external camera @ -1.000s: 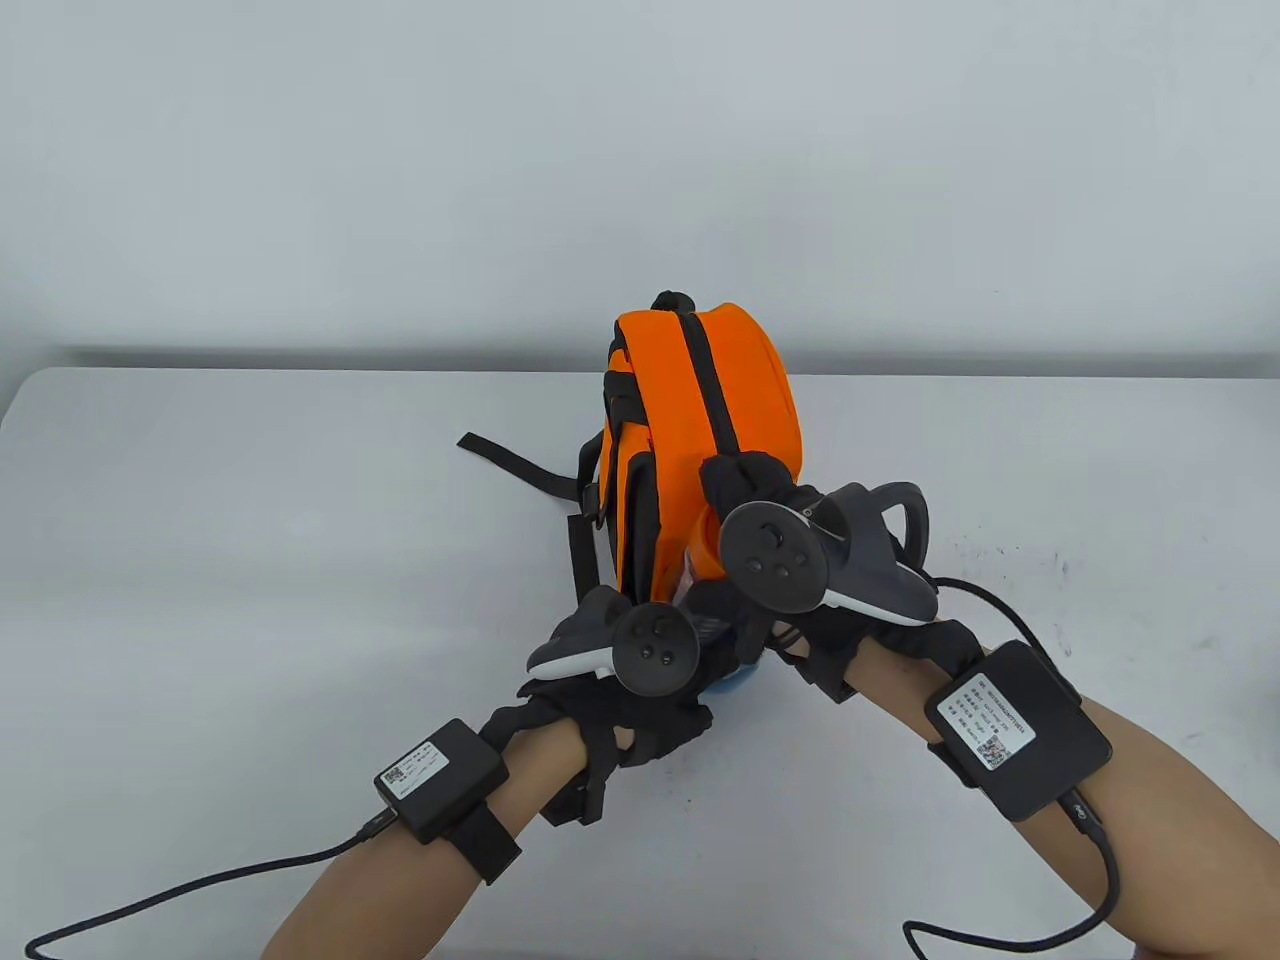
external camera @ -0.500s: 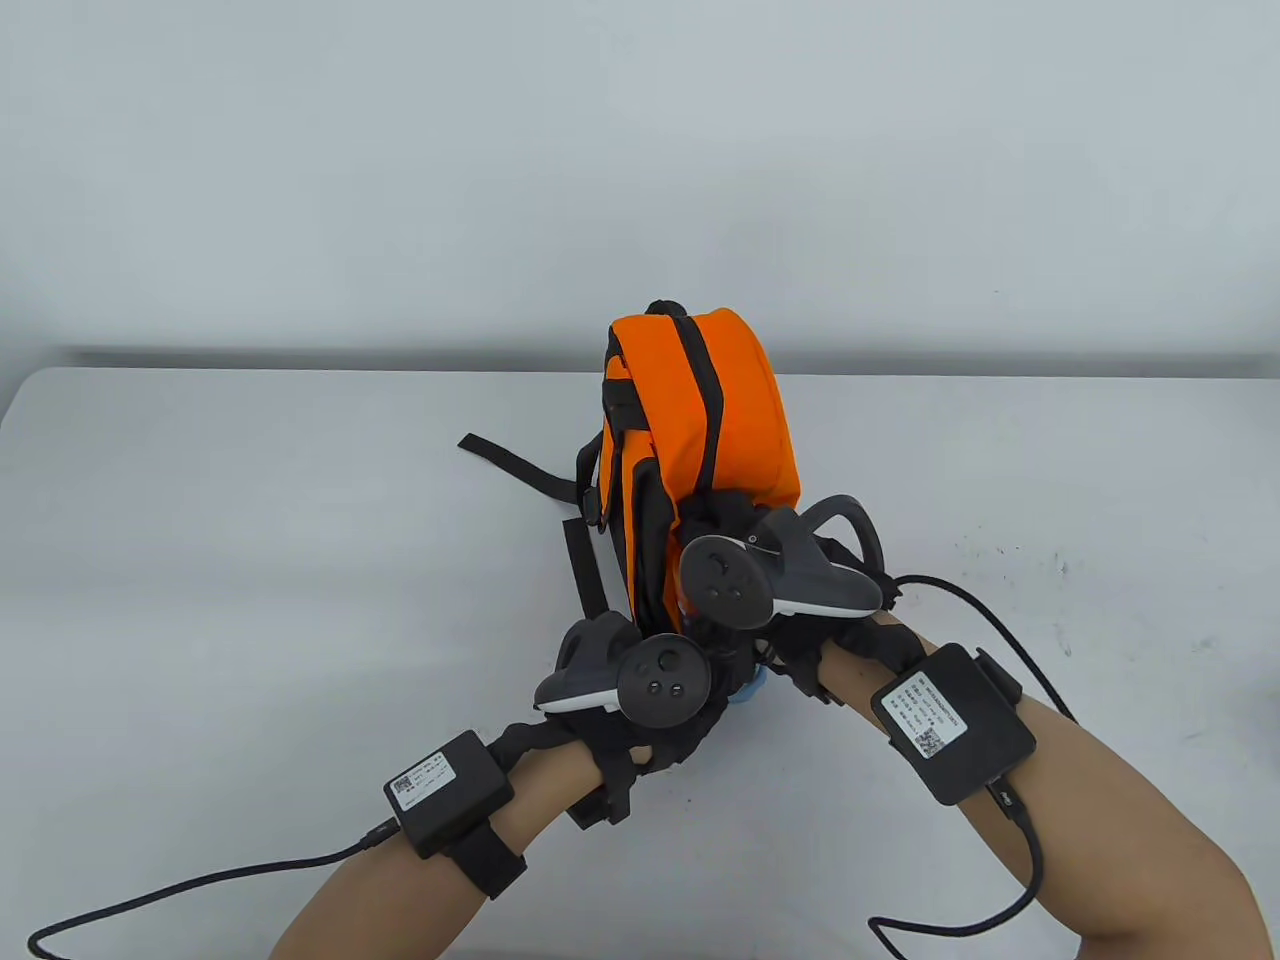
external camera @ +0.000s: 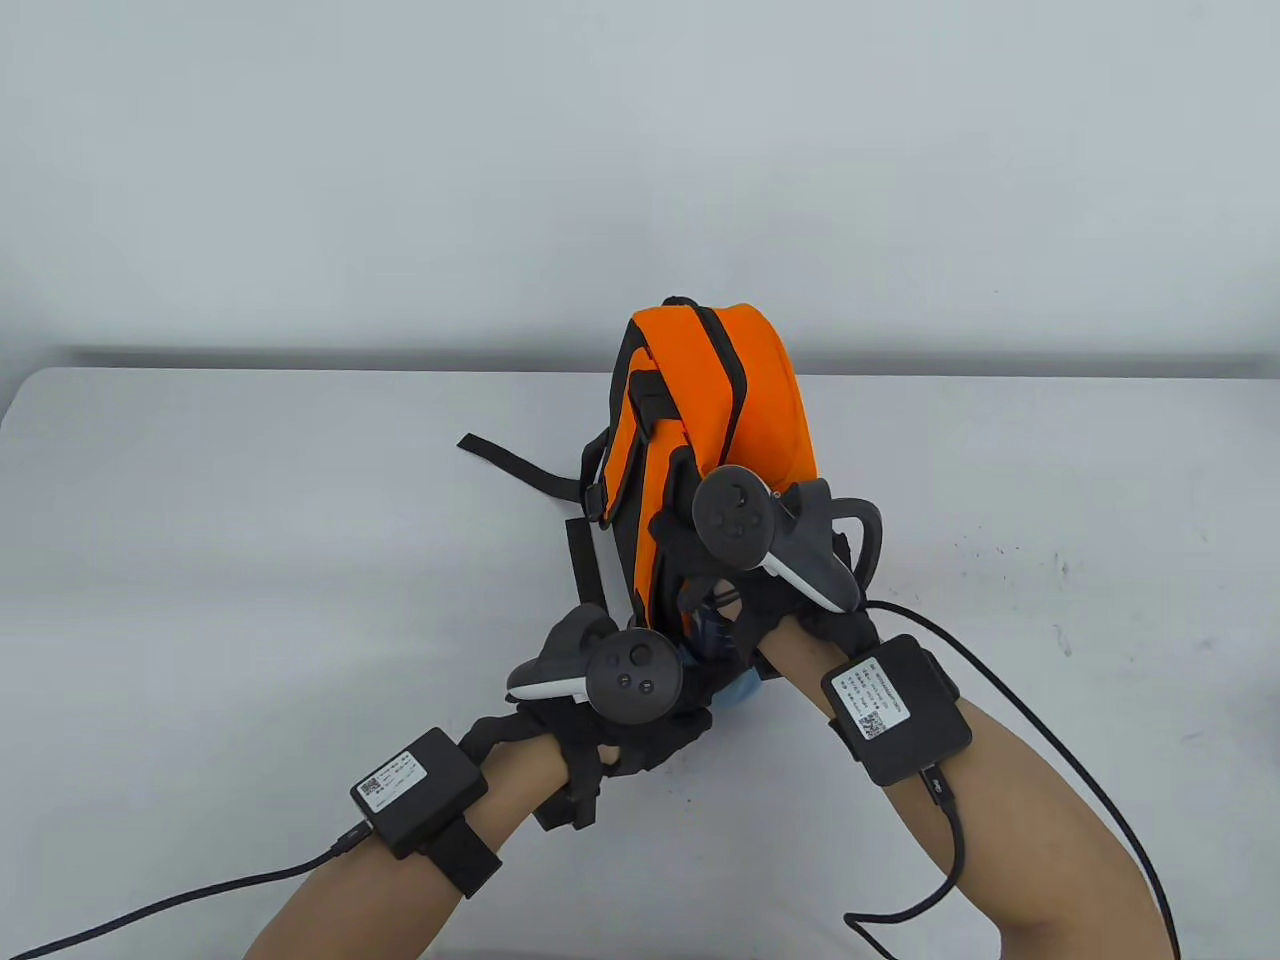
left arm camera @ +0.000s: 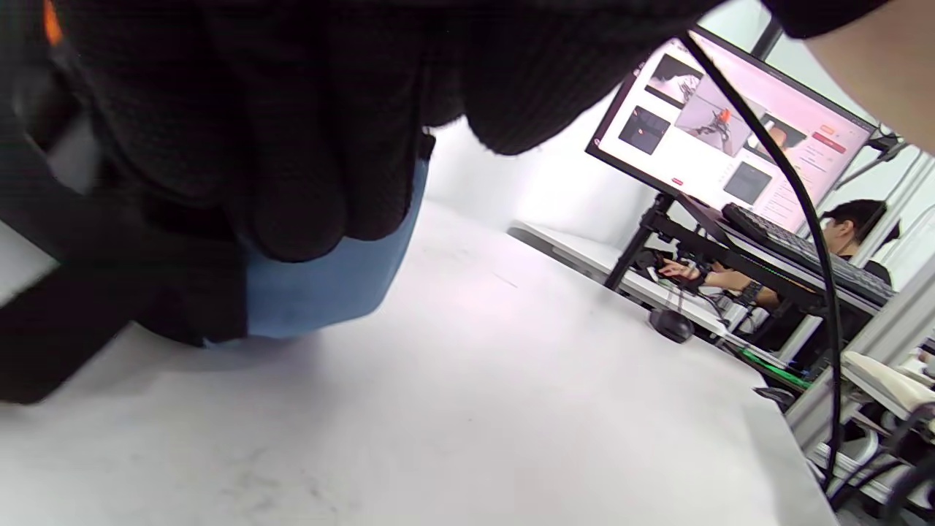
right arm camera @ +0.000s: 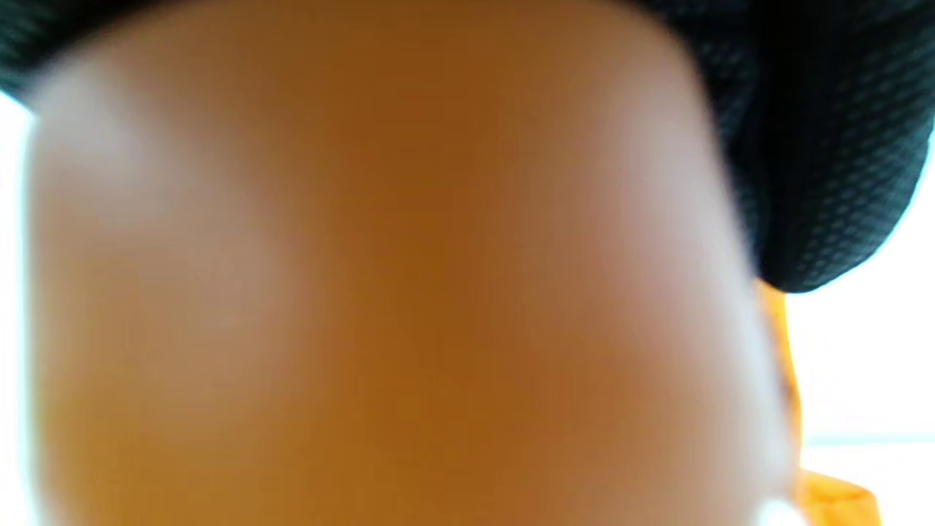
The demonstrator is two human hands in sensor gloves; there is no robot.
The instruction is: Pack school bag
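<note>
Nearest to the camera, two bare forearms come in from the bottom edge of the table view, each with a black sensor box strapped at the wrist and a cable running from it. The left hand point(external camera: 640, 715) lies low on the white table point(external camera: 250, 560) at the near end of the bag, with its tracker on the back. In the left wrist view its gloved fingers point(left arm camera: 292, 146) are curled together over a blue object point(left arm camera: 329, 281) that sits on the table against the dark lower part of the bag; what this blue object is, the views do not show clearly. The right hand point(external camera: 770, 590) is a little farther and higher, against the near right side of the orange school bag point(external camera: 760, 400). Its fingers are hidden behind its tracker in the table view, and the right wrist view is filled with blurred orange fabric and a bit of black glove, so one cannot tell if these fingers are apart or closed on something. The bag stands upright near the middle of the table, a little to the right, with its black zipper line running over the top and down toward the hands. Black straps point(external camera: 520, 465) lie on the table at the left side of the bag. Behind the table there is a plain pale wall.
</note>
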